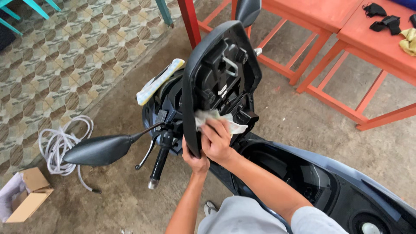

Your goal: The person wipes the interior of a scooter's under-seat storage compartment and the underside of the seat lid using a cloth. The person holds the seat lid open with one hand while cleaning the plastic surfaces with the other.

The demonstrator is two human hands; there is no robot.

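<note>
Seat is tipped up on the scooter, underside facing me. My right hand has its fingers closed on a pale rag, pressing it against the seat's underside near the hinge. My left hand grips the seat's lower edge, fingers wrapped round it. Just left, the handlebar grip and mirror. A coiled hose and cardboard box lie on the floor; red worktop behind.

both hands raised, fingers curled, forearms extended.
</note>
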